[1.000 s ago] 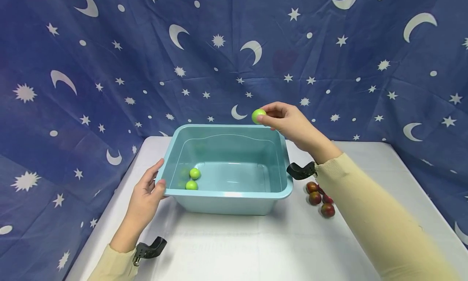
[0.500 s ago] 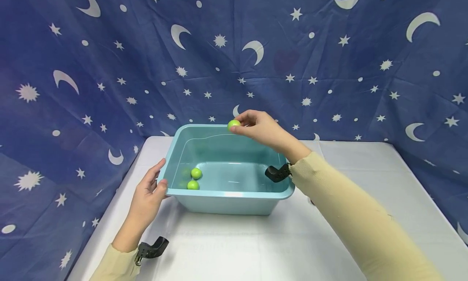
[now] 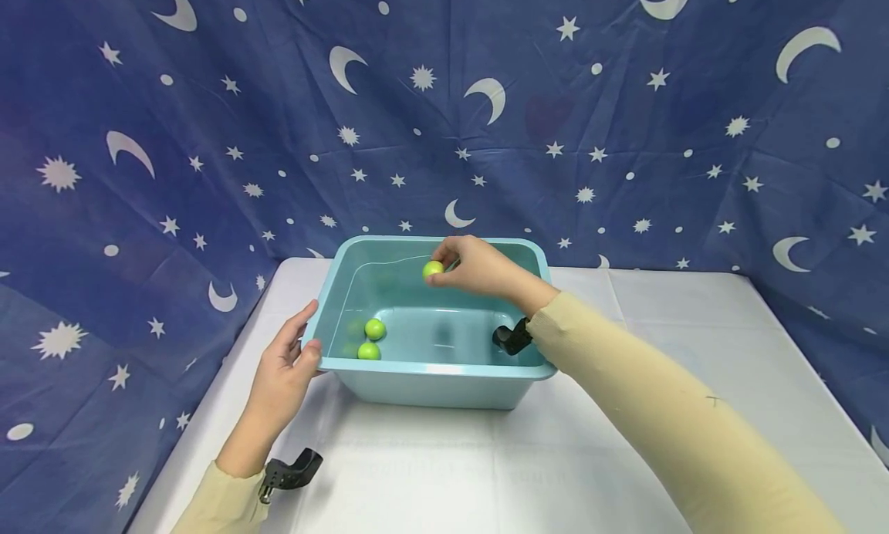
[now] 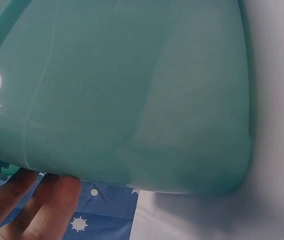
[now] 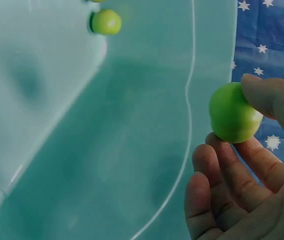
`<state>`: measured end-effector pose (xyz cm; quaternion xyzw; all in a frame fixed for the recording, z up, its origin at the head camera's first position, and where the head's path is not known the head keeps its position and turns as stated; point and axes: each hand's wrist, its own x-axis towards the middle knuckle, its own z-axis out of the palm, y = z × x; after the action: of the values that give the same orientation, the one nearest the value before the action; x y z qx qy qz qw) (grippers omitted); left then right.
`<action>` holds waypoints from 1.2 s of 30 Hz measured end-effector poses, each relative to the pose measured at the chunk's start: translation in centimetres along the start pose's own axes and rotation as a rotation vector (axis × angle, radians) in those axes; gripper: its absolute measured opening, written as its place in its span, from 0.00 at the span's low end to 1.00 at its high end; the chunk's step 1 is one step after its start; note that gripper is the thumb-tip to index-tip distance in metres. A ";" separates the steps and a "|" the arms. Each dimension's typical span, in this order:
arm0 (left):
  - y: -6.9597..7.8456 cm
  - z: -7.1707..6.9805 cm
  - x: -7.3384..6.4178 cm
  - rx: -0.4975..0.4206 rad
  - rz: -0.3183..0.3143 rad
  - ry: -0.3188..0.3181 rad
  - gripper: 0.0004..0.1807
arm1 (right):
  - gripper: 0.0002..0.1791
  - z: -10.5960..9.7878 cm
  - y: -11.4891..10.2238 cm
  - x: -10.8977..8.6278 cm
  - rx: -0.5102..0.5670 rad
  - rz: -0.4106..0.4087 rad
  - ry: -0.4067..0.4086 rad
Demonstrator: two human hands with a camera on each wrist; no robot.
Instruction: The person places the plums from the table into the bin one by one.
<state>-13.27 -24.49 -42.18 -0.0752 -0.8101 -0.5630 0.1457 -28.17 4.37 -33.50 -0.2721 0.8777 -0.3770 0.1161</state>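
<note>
My right hand [image 3: 479, 269] pinches a small, smooth green ball [image 5: 234, 112] between thumb and fingertips. In the head view that hand is over the far inner part of a light blue plastic basin [image 3: 437, 370], with the ball above the basin floor. Two similar balls lie in the basin's left end, a farther green ball [image 3: 375, 329] and a nearer green ball [image 3: 369, 351]. My left hand [image 3: 281, 372] grips the basin's left rim, thumb at the top edge; its fingers [image 4: 57, 207] show against the basin's outer side in the left wrist view.
The basin stands on a white-covered table [image 3: 430, 464]. A blue cloth [image 3: 389, 117] with white moons and stars hangs behind. Each wrist carries a black camera mount; the right mount [image 3: 512, 337] overlaps the basin's right end.
My right hand has moved left and down with the green ball, from above the far right rim to inside the basin's outline. Its sleeve now hides several dark red round fruits on the right.
</note>
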 end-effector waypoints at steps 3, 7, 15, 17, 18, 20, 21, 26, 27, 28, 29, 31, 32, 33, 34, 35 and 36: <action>0.0 0.0 0.0 0.008 0.008 0.000 0.27 | 0.15 0.5 0.2 0.3 -0.020 0.019 -0.026; 0.0 0.0 0.0 0.008 0.012 0.001 0.27 | 0.15 1.1 0.3 0.5 -0.058 0.049 -0.064; 0.0 0.1 0.0 0.002 0.004 -0.004 0.28 | 0.16 1.5 0.1 0.5 -0.082 0.078 -0.098; 0.0 0.1 0.0 0.002 0.003 -0.004 0.28 | 0.16 1.5 0.2 0.5 -0.083 0.082 -0.095; 0.0 0.1 0.0 0.001 0.002 -0.005 0.28 | 0.16 1.5 0.2 0.5 -0.083 0.083 -0.094; 0.0 0.1 0.0 -0.001 -0.001 -0.005 0.28 | 0.17 1.5 0.2 0.5 -0.078 0.085 -0.094; 0.0 0.1 0.0 -0.001 -0.002 -0.005 0.28 | 0.17 1.6 0.2 0.6 -0.075 0.085 -0.095; 0.0 0.0 0.0 0.013 -0.005 0.001 0.28 | 0.22 1.4 0.1 0.5 -0.058 0.077 -0.102; -0.1 0.0 0.0 0.019 -0.006 0.002 0.28 | 0.23 1.3 0.1 0.4 -0.050 0.077 -0.103; -0.1 0.0 0.0 0.021 -0.006 0.001 0.28 | 0.23 1.2 0.0 0.2 -0.041 0.077 -0.100; -0.1 0.1 0.0 0.022 -0.006 0.001 0.28 | 0.23 1.0 0.0 0.0 -0.029 0.072 -0.096; -0.1 0.1 0.0 0.023 -0.008 0.002 0.28 | 0.23 0.4 -0.1 -0.4 -0.002 0.058 -0.082; -0.2 0.1 0.0 0.026 -0.008 0.005 0.27 | 0.23 0.0 -0.2 -0.7 0.012 0.049 -0.072; -0.2 0.1 0.0 0.025 -0.009 0.007 0.27 | 0.23 -0.4 -0.2 -1.0 0.023 0.039 -0.063; -0.2 0.1 0.0 0.023 -0.009 0.009 0.27 | 0.23 -0.8 -0.3 -1.3 0.033 0.031 -0.051; -0.2 0.1 0.0 0.023 -0.008 0.010 0.27 | 0.23 -1.3 -0.3 -1.6 0.041 0.021 -0.038; -0.2 0.1 0.0 0.023 -0.007 0.011 0.27 | 0.23 -1.8 -0.2 -1.9 0.045 0.017 -0.021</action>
<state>-13.38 -24.43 -42.37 -0.0676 -0.8159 -0.5546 0.1487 -27.25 6.44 -32.07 -0.2658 0.8700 -0.3928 0.1348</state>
